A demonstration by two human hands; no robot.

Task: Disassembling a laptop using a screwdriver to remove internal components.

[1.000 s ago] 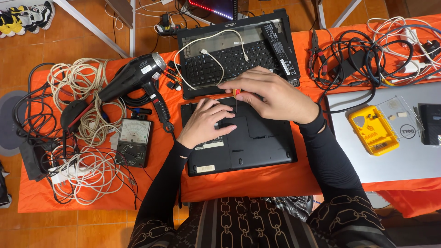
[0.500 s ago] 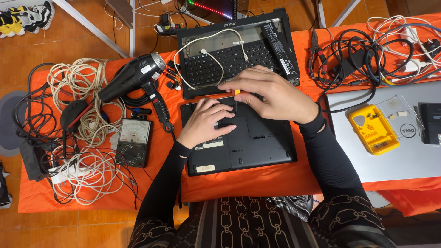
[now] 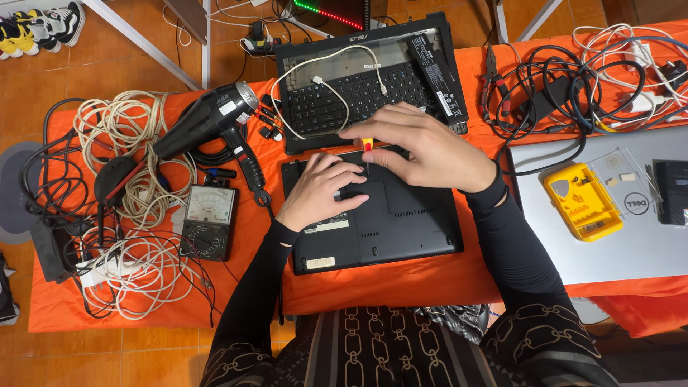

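A black laptop (image 3: 401,222) lies upside down on the orange table, its underside facing up. My left hand (image 3: 322,190) rests flat on its upper left part, fingers pressing on the casing. My right hand (image 3: 423,147) hovers over the laptop's far edge and grips a small screwdriver (image 3: 367,145) with a red and yellow handle, its tip pointing down onto the casing. Behind them sits a second black laptop base (image 3: 365,79) with its keyboard exposed, a white cable (image 3: 322,79) looped on it and a black battery bar (image 3: 437,68) along its right side.
Left of the laptop lie a black hair dryer (image 3: 208,118), an analogue multimeter (image 3: 208,221) and piles of white and black cables (image 3: 122,215). To the right are tangled cables (image 3: 573,79), a silver closed laptop (image 3: 631,236) and a yellow screwdriver-bit case (image 3: 580,201).
Both hands stay on the upturned laptop; the right hand has barely shifted with the screwdriver. Nothing else has moved.
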